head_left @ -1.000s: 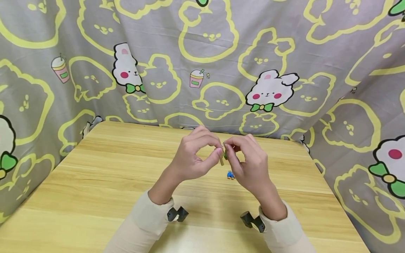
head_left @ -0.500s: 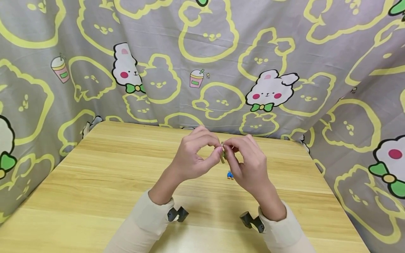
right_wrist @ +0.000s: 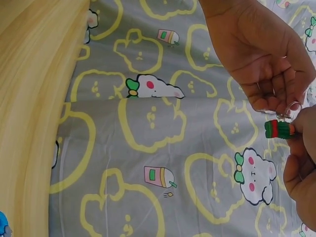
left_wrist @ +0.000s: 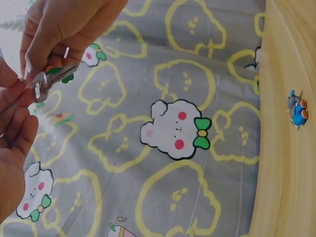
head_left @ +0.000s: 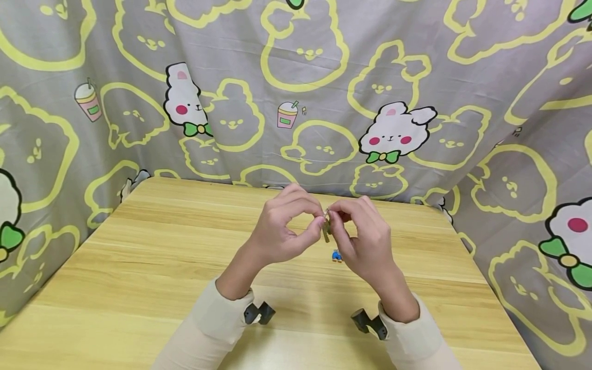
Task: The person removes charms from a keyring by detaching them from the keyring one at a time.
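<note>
A metal key [left_wrist: 42, 89] and a small green figurine charm [right_wrist: 279, 129] with a red band hang from a thin wire key ring [right_wrist: 295, 106]. My left hand [head_left: 287, 226] pinches the key ring between thumb and index finger. From the other side my right hand [head_left: 365, 234] pinches the same ring, the charm hanging just under its fingertips. Both hands are up in front of me, fingertips almost meeting. Below them on the table lies a small blue figurine [head_left: 336, 255] with orange feet, partly beside my right hand in the head view.
The light wood table [head_left: 162, 246] extends on both sides of my arms. A grey curtain [head_left: 319, 61] with yellow outlines and white rabbits hangs along the back and the sides. Black camera mounts [head_left: 260, 312] sit at both sleeve cuffs.
Both hands stay nearly in place. The right fingertips shift slightly, and the hanging key and green charm swing and turn a little beneath the fingers.
</note>
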Motion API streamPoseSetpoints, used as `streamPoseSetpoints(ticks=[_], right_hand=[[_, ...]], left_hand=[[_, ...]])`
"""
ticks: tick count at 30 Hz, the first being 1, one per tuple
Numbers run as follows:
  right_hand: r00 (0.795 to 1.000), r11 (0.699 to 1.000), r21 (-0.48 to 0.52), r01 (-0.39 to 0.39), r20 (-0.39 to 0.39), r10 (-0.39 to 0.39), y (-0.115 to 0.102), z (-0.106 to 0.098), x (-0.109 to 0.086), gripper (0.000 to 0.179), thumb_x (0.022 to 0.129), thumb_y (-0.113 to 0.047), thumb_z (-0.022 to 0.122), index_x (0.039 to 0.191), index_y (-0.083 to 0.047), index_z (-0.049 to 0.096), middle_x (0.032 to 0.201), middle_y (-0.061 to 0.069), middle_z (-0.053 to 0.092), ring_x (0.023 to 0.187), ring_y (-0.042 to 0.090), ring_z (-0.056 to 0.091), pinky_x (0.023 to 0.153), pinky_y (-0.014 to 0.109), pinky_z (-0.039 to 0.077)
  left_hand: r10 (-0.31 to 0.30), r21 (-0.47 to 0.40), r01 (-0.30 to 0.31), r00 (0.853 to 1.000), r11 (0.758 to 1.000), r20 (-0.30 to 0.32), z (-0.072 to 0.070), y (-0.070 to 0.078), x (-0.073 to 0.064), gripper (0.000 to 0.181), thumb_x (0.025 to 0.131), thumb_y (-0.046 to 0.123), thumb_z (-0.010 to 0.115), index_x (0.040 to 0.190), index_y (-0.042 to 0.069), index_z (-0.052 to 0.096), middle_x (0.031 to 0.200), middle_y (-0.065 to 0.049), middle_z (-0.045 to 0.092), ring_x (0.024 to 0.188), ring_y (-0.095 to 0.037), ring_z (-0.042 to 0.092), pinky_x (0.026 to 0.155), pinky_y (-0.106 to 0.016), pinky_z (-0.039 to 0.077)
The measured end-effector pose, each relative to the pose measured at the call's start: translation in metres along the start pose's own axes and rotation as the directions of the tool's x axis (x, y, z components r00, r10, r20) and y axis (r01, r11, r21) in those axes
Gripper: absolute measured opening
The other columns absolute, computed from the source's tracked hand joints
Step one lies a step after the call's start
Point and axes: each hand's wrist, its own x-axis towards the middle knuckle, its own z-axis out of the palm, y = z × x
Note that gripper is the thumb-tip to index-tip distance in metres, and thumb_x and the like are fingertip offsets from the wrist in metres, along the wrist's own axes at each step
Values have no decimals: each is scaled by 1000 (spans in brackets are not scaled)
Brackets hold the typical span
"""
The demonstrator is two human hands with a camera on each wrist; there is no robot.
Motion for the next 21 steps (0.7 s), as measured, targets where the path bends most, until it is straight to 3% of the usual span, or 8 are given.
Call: streamPoseSetpoints(ticks=[11,14,18,21], right_hand=[[1000,1000,-26,8,22,-8,-1,-1,1,22,106,-15,57,95,3,65,82,9,63,71,23,55,66,31,44],[998,998,19,-58,41,57,-1,-4,0,20,105,-14,59,98,3,66,83,9,64,73,23,57,69,30,45],[982,981,79,-177,77,171,0,-8,0,3,98,-1,67,99,1,69,85,8,66,74,19,58,70,25,46],[968,965,101,-242,92,233,1,-9,0,11,91,8,71,99,0,70,83,6,66,74,16,58,68,21,46]], left_hand=[[-28,29,28,999,999,-20,1,-2,0,9,90,7,66,82,6,71,81,-2,70,79,-18,58,74,-32,43],[-36,64,38,999,997,-29,0,-2,0,9,90,5,68,83,6,72,82,-3,70,77,-19,59,74,-33,43],[-41,115,44,999,992,-27,0,-2,0,6,91,4,70,87,4,74,86,-5,72,80,-21,60,74,-34,44],[-29,154,33,999,987,-30,1,-2,0,4,91,4,72,89,3,75,88,-7,72,81,-22,60,75,-35,44]])
